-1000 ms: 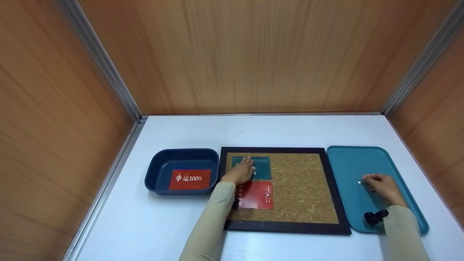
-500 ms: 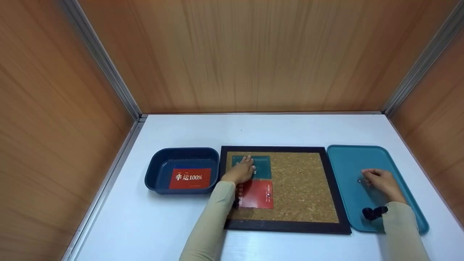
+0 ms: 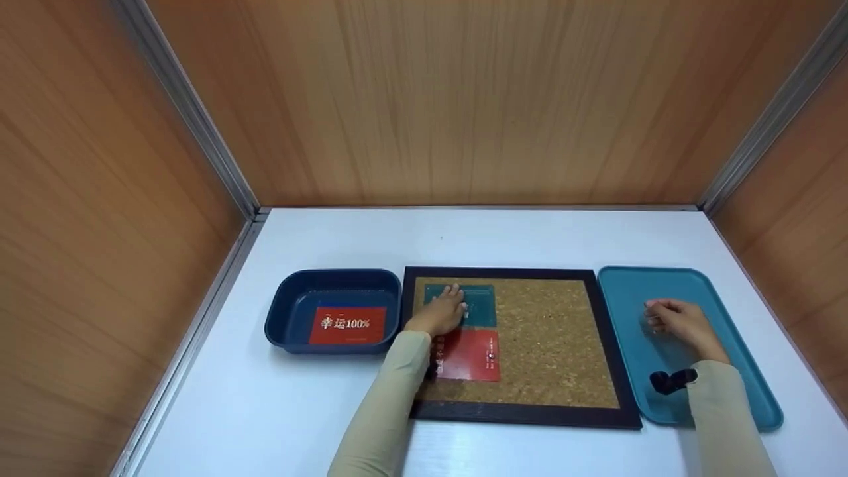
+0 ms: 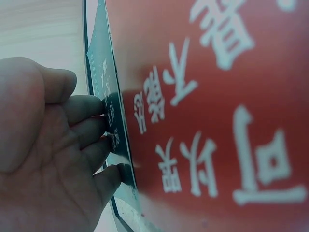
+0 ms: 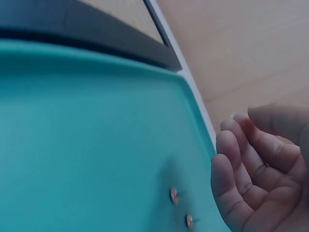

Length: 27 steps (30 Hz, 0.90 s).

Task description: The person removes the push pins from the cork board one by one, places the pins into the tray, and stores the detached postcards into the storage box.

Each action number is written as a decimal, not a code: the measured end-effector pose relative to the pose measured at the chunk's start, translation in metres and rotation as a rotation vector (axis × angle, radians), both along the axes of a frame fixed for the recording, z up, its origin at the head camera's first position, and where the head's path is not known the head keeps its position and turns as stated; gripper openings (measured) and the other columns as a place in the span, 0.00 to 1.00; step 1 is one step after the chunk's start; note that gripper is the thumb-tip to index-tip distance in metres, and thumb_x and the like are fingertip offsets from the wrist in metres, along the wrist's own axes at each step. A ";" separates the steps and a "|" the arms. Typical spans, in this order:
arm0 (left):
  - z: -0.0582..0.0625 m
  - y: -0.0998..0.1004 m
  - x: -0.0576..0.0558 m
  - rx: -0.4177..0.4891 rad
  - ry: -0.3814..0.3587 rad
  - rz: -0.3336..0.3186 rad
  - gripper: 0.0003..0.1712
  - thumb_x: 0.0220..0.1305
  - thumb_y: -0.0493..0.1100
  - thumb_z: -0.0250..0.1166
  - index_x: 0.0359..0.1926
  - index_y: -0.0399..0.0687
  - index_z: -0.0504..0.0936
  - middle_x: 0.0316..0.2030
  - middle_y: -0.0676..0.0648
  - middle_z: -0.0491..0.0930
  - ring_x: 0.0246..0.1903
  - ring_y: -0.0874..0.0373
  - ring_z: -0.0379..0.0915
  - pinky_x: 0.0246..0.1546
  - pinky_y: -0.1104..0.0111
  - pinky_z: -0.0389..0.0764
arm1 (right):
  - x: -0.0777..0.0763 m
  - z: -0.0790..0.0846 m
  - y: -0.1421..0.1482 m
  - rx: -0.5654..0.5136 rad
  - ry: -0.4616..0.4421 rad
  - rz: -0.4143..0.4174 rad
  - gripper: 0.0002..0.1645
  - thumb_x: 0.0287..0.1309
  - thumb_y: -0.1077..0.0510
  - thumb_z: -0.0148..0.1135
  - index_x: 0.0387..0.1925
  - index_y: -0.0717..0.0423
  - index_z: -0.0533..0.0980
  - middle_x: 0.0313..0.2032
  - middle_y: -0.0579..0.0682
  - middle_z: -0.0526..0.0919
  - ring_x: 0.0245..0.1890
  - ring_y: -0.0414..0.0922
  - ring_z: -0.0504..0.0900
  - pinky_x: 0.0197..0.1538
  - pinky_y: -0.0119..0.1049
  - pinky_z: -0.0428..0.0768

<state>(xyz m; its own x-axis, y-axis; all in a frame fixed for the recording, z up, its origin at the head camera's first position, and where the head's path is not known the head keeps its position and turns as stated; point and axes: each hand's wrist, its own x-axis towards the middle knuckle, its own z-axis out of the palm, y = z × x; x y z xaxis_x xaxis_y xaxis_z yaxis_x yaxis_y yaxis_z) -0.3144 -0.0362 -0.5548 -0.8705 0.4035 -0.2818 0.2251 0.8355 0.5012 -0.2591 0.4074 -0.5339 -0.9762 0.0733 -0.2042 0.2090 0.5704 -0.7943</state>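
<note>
My left hand (image 3: 437, 317) lies with extended fingers on the green card (image 3: 481, 307) at the corkboard's (image 3: 550, 344) upper left; in the left wrist view its fingertips touch the card. Just below is a red card (image 3: 469, 361) with white lettering and a small tack (image 3: 491, 356) near its right side. Over the teal tray (image 3: 642, 281), my right hand (image 3: 684, 326) pinches thumb against index finger. A tiny pale edge of a thumbtack (image 5: 233, 116) shows at those fingertips, mostly hidden. Two more thumbtacks (image 5: 174, 195) sit on the tray beneath the hand.
A dark blue basin (image 3: 331, 283) left of the corkboard holds another red card (image 3: 348, 326). The tray stands close against the board's dark frame (image 3: 523, 414). Wooden panels (image 3: 477, 106) enclose the white table (image 3: 530, 238) at the back and sides.
The right hand has shifted up and left over the tray, its fingertips now past where the small tack showed beside them. The left hand stays on the green card.
</note>
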 end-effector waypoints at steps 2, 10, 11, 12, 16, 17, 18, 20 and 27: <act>0.000 0.000 0.000 -0.004 -0.001 -0.001 0.29 0.78 0.49 0.36 0.74 0.44 0.52 0.76 0.45 0.44 0.76 0.52 0.37 0.75 0.57 0.46 | -0.002 0.001 -0.004 -0.013 -0.009 0.001 0.39 0.68 0.39 0.50 0.60 0.71 0.68 0.41 0.48 0.83 0.35 0.34 0.81 0.40 0.31 0.82; 0.001 0.001 0.000 -0.027 -0.021 -0.007 0.30 0.78 0.50 0.36 0.75 0.44 0.51 0.76 0.45 0.43 0.76 0.52 0.36 0.75 0.56 0.45 | -0.011 0.008 -0.023 -0.210 -0.058 0.031 0.43 0.65 0.39 0.55 0.65 0.70 0.62 0.42 0.40 0.82 0.41 0.30 0.82 0.48 0.29 0.82; 0.001 0.001 0.000 -0.028 -0.019 -0.007 0.30 0.78 0.50 0.36 0.75 0.44 0.51 0.76 0.45 0.43 0.76 0.52 0.36 0.75 0.56 0.45 | -0.013 0.009 -0.026 -0.237 -0.058 0.036 0.43 0.65 0.40 0.55 0.65 0.70 0.61 0.42 0.40 0.81 0.41 0.30 0.82 0.49 0.29 0.82; 0.001 0.001 0.000 -0.028 -0.016 -0.006 0.30 0.78 0.50 0.36 0.75 0.44 0.52 0.76 0.45 0.43 0.76 0.52 0.36 0.75 0.56 0.46 | -0.015 0.009 -0.029 -0.263 -0.059 0.041 0.43 0.65 0.41 0.55 0.65 0.71 0.61 0.42 0.41 0.81 0.42 0.30 0.82 0.49 0.28 0.82; 0.001 0.001 0.000 -0.026 -0.008 -0.002 0.30 0.78 0.50 0.36 0.74 0.45 0.52 0.76 0.45 0.43 0.76 0.51 0.37 0.75 0.56 0.46 | -0.025 0.009 -0.042 -0.339 -0.077 0.069 0.42 0.67 0.43 0.54 0.66 0.72 0.58 0.45 0.45 0.81 0.42 0.32 0.82 0.50 0.29 0.82; 0.001 0.002 0.001 -0.027 -0.008 -0.001 0.30 0.78 0.50 0.36 0.75 0.45 0.52 0.76 0.45 0.43 0.76 0.51 0.37 0.75 0.56 0.46 | -0.027 0.008 -0.045 -0.349 -0.083 0.078 0.41 0.68 0.44 0.53 0.67 0.72 0.58 0.45 0.46 0.81 0.42 0.32 0.82 0.50 0.29 0.82; 0.001 0.002 0.001 -0.028 -0.007 -0.001 0.30 0.78 0.50 0.36 0.75 0.45 0.52 0.76 0.45 0.43 0.76 0.51 0.37 0.75 0.57 0.46 | -0.030 0.008 -0.048 -0.362 -0.091 0.083 0.40 0.68 0.45 0.52 0.67 0.73 0.57 0.46 0.47 0.80 0.43 0.33 0.83 0.51 0.30 0.82; 0.001 0.002 0.001 -0.026 -0.006 0.000 0.30 0.78 0.50 0.36 0.74 0.45 0.52 0.76 0.45 0.43 0.76 0.52 0.37 0.75 0.57 0.46 | -0.035 0.008 -0.055 -0.384 -0.108 0.089 0.38 0.70 0.47 0.51 0.67 0.73 0.57 0.47 0.49 0.81 0.44 0.35 0.83 0.51 0.30 0.82; 0.002 0.003 -0.001 -0.020 -0.004 -0.009 0.29 0.78 0.49 0.36 0.74 0.43 0.52 0.76 0.45 0.43 0.76 0.51 0.37 0.75 0.57 0.46 | -0.047 0.005 -0.081 -0.431 -0.152 0.083 0.33 0.72 0.53 0.48 0.66 0.73 0.58 0.51 0.58 0.80 0.44 0.39 0.84 0.52 0.33 0.82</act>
<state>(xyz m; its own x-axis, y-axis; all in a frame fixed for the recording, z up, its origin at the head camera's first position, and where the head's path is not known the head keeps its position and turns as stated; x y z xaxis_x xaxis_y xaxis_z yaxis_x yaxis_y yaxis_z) -0.3150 -0.0329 -0.5525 -0.8656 0.4060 -0.2930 0.2312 0.8431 0.4855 -0.3063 0.3261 -0.5289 -0.9317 -0.1266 -0.3406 0.3095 0.2146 -0.9264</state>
